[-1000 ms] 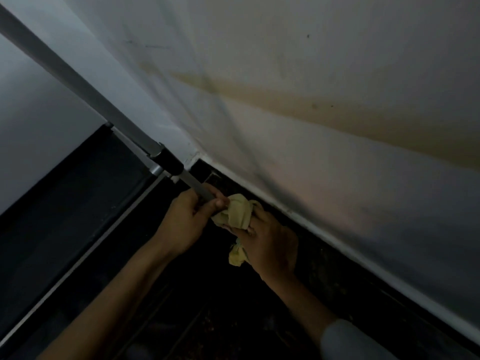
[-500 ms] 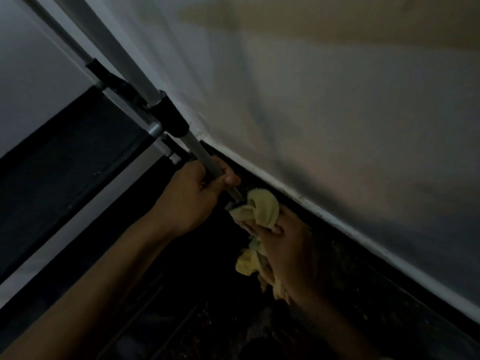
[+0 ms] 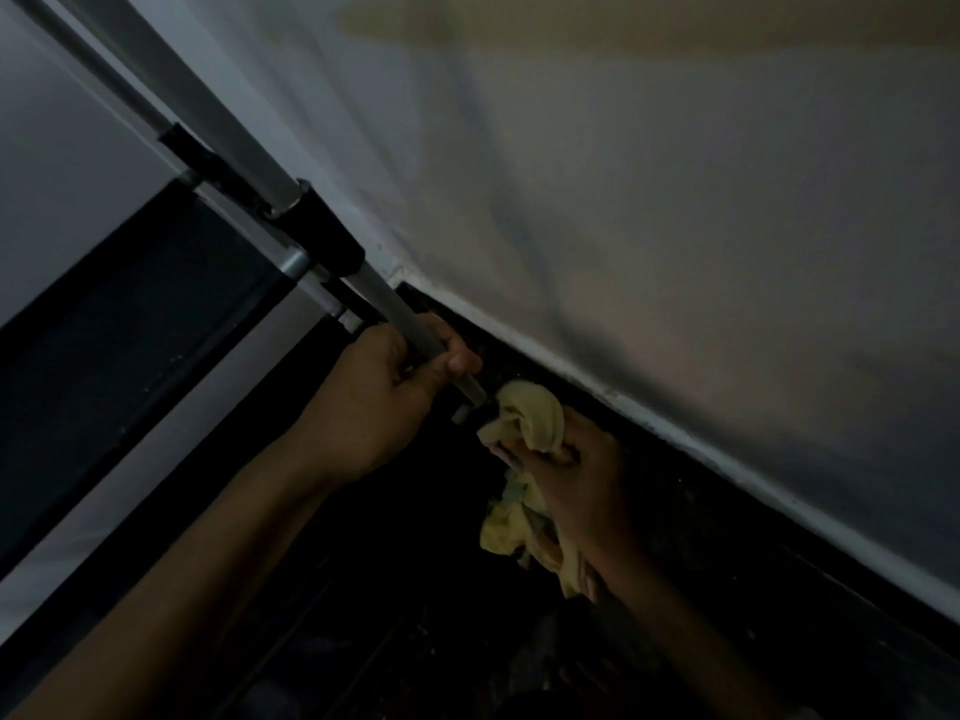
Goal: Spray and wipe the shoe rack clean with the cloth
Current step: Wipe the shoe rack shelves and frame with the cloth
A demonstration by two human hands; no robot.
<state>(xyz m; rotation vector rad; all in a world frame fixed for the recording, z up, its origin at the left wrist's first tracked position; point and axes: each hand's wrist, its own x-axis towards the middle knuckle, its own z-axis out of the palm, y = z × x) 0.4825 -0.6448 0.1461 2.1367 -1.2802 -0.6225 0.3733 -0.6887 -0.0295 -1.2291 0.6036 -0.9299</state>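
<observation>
The shoe rack's grey metal pole (image 3: pixel 218 132) runs down from the upper left through black plastic joints (image 3: pixel 324 233). My left hand (image 3: pixel 387 387) grips the lower end of that pole near the floor. Just right of the pole's tip, my right hand (image 3: pixel 576 485) holds a bunched yellow cloth (image 3: pixel 535 413), part of which hangs down below the hand. A dark fabric shelf panel (image 3: pixel 130 330) of the rack stretches to the left. The scene is dim, and no spray bottle is in view.
A pale wall (image 3: pixel 675 226) with a brownish stain fills the upper right and meets the dark floor (image 3: pixel 779 615) along a white skirting edge (image 3: pixel 675 428). The rack stands close against this corner. The floor below the hands is very dark.
The view has moved closer to the corner. My left hand has slid lower on the pole, and my right hand with the cloth has dropped down and right, off the pole's end.
</observation>
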